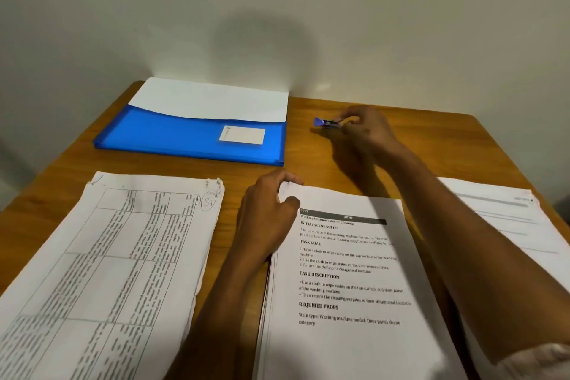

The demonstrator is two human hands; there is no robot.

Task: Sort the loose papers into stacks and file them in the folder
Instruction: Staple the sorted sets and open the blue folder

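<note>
The left hand (pixel 268 213) curls its grip on the top left corner of the middle paper stack (pixel 348 287) at the desk's (pixel 431 145) near edge. The right hand (pixel 367 129) pinches a small blue clip (pixel 324 123) toward the far edge, just beside the blue folder (pixel 185 136) at the far left corner. Other stacks lie at the near left (pixel 108 271) and right edge (pixel 505 216).

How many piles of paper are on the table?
3: a table-printed pile at left, a typed pile in the middle, and another pile at right, partly hidden by an arm.
</note>
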